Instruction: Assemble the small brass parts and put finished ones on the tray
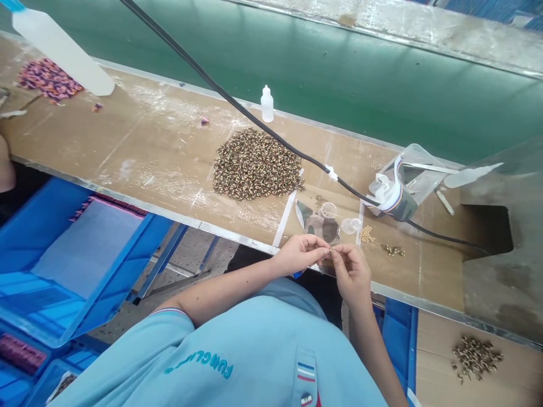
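Note:
My left hand (pixel 297 254) and my right hand (pixel 353 272) meet at the table's front edge. Their thumbs and forefingers are pinched together, with a tiny gold-brown piece (pixel 331 250) between the fingertips, mostly hidden. Just beyond them lies a camouflage-patterned sheet (pixel 316 225), with a small round clear tub (pixel 328 210) on it and a clear lid (pixel 351 226) beside it. Right of these are small yellowish beads (pixel 367 234) and a little cluster of gold-brown pieces (pixel 393 250). A large heap of shiny gold-brown pieces (pixel 258 164) lies farther back to the left.
A white squeeze bottle (pixel 267 106) stands behind the heap. A black cable (pixel 220 90) crosses overhead to a strapped device (pixel 403 207) near a clear plastic box (pixel 418 154). Pink-purple pieces (pixel 48 79), a large bottle (pixel 63 53) and blue crates (pixel 114 271) are left; another pile (pixel 477 357) lies lower right.

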`<state>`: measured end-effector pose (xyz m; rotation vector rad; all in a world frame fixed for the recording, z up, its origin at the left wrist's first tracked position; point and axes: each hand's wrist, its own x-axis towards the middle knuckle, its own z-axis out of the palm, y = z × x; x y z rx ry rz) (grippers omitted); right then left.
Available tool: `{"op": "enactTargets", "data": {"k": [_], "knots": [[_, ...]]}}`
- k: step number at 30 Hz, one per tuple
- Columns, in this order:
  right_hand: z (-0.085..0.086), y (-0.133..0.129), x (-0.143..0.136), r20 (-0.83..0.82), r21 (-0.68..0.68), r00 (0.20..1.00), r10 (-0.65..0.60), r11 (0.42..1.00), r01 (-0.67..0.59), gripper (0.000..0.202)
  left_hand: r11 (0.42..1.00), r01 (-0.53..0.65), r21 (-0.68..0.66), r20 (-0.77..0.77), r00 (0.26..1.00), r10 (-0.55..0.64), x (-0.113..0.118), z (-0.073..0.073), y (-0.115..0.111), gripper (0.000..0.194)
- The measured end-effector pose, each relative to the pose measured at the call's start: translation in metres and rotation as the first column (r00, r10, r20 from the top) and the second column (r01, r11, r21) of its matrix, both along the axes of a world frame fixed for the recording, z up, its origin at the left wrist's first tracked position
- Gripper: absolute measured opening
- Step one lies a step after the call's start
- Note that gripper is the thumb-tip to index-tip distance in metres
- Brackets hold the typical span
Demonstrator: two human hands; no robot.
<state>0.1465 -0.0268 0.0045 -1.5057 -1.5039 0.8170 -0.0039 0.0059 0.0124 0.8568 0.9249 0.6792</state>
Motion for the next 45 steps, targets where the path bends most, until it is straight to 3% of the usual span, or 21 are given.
{"op": "enactTargets", "data": {"k": [6,11,17,26,32,39,45], "knots": [[0.0044,0.0008,0.0014,0.253,0.183,0.967,0.023,0.981,-0.071,0.011,1.000,-0.011,0.014,0.007,1.000,0.011,0.0008,-0.0036,-0.0017,0.028],[0.0037,-0.0016,0.0002,0.337,0.238,0.941,-0.013,0.969,-0.072,0.009,0.999,-0.002,0.043,-0.016,1.000,0.003,0.0000,-0.0094,-0.0031,0.030],[0.0045,-0.0061,-0.0036,0.352,0.330,0.935,-0.045,0.941,-0.078,0.012,0.994,-0.026,0.106,0.085,0.996,0.017,-0.0019,-0.0080,-0.0039,0.036],[0.0026,-0.0031,-0.0009,0.379,0.328,0.924,-0.044,0.940,-0.089,0.008,0.975,-0.012,0.221,0.053,0.999,0.000,-0.0020,-0.0051,-0.0065,0.034],[0.0029,-0.0012,0.0012,0.403,0.321,0.915,0.009,0.935,-0.151,0.009,0.979,0.004,0.205,0.016,1.000,-0.007,-0.0022,-0.0041,-0.0069,0.032],[0.0022,-0.0028,0.0017,0.438,0.290,0.899,0.004,0.946,-0.146,0.013,0.969,-0.001,0.246,-0.030,1.000,0.009,-0.0008,-0.0043,-0.0072,0.028],[0.0006,-0.0029,-0.0008,0.432,0.307,0.902,-0.014,0.942,-0.132,0.010,0.979,-0.035,0.200,-0.046,0.998,0.045,0.0024,-0.0032,-0.0078,0.027]]}}
